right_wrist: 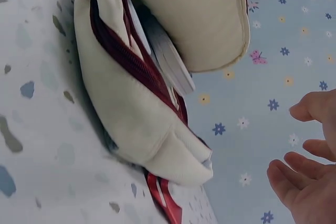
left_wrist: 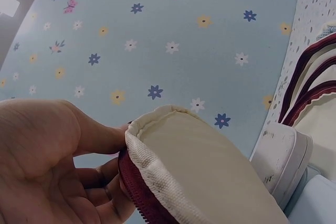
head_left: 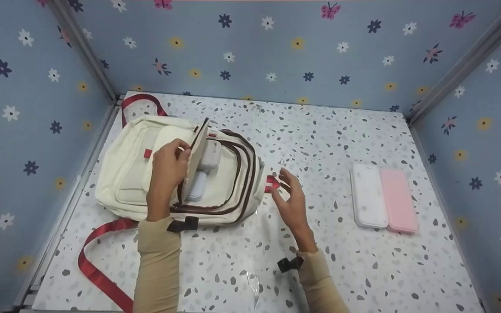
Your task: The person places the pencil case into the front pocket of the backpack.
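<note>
Room for moving is bounded by the flowered blue walls (head_left: 302,52) on three sides of the speckled desk (head_left: 320,134), with bare desk left between the backpack and the two cases. One cream backpack (head_left: 137,174) with dark red trim is laid flat at the desk's left, close to the left wall, its red strap (head_left: 98,243) trailing toward the near edge. Its front flap (head_left: 199,150) is pinched and held up by the left hand (head_left: 168,169), thumb and fingers closed on the flap's edge. Two flat cases, one white (head_left: 210,154) and one pale blue (head_left: 196,186), are seen inside the opened pocket. The right hand (head_left: 292,200) is held just right of the backpack, fingers loosely spread, nothing gripped. Two more cases, one white (head_left: 368,195) and one pink (head_left: 397,200), are laid touching side by side, well apart on the right.
</note>
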`<state>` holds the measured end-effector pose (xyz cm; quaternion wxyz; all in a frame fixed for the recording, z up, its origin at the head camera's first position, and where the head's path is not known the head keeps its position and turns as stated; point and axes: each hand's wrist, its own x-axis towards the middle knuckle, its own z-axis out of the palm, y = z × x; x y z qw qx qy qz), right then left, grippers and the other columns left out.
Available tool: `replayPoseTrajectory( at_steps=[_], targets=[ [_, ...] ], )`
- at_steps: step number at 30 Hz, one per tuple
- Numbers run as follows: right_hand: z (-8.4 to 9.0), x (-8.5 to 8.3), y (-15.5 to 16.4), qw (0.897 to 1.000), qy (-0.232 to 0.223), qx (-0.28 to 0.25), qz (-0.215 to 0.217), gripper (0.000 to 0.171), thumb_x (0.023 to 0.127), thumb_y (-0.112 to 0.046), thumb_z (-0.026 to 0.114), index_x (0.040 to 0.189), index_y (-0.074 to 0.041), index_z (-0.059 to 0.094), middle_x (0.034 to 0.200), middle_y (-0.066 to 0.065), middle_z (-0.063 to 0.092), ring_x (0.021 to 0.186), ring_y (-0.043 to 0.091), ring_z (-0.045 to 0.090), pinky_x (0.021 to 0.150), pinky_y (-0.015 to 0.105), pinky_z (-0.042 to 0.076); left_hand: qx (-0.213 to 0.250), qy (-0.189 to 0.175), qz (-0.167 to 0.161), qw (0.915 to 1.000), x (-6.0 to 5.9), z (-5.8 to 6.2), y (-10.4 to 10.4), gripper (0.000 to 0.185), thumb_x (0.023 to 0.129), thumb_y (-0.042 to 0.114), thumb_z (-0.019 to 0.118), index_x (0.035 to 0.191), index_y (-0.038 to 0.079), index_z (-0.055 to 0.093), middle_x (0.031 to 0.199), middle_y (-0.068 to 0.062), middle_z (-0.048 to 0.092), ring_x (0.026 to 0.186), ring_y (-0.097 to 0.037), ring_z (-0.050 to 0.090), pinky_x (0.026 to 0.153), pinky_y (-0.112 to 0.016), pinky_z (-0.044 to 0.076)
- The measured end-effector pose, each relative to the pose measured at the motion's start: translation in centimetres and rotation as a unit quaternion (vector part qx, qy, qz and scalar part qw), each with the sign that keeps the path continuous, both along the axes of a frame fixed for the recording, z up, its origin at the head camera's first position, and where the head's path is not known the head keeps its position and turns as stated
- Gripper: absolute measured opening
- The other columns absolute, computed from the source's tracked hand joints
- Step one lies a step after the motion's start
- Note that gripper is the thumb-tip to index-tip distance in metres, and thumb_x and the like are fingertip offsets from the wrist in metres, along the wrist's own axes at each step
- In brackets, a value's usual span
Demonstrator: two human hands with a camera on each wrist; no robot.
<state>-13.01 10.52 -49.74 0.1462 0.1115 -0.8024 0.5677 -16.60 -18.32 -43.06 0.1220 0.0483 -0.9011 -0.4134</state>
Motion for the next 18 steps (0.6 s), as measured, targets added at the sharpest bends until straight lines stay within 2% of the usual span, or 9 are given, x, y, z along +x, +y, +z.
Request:
replayPoseTrajectory(
  at_steps=[11, 18],
  targets=[
    [-1.1, 0.5, 3.0, 0.999, -0.017, -0.005, -0.037, 0.053, 0.088, 0.002, 0.063, 0.135, 0.010, 0.042, 0.133, 0.028, 0.048, 0.122, 0.044, 0.049, 0.101, 0.055, 0.039, -0.005, 0.005, 0.003, 1.0000, 0.2, 0.0, 0.1, 0.012, 0.094, 0.011, 0.056, 0.097, 0.002, 0.064, 0.080, -0.014, 0.064, 0.072, -0.027, 0.056, 0.070, -0.037, 0.039],
    [-1.7, 0.9, 4.8, 0.997, -0.032, -0.010, -0.072, 0.054, 0.089, 0.000, 0.063, 0.137, 0.009, 0.040, 0.136, 0.025, 0.046, 0.125, 0.042, 0.047, 0.104, 0.052, 0.037, -0.002, 0.000, 0.005, 1.0000, 0.2, 0.1, 0.1, 0.012, 0.094, 0.011, 0.055, 0.097, 0.003, 0.064, 0.081, -0.014, 0.065, 0.073, -0.027, 0.057, 0.071, -0.037, 0.039]
  ],
)
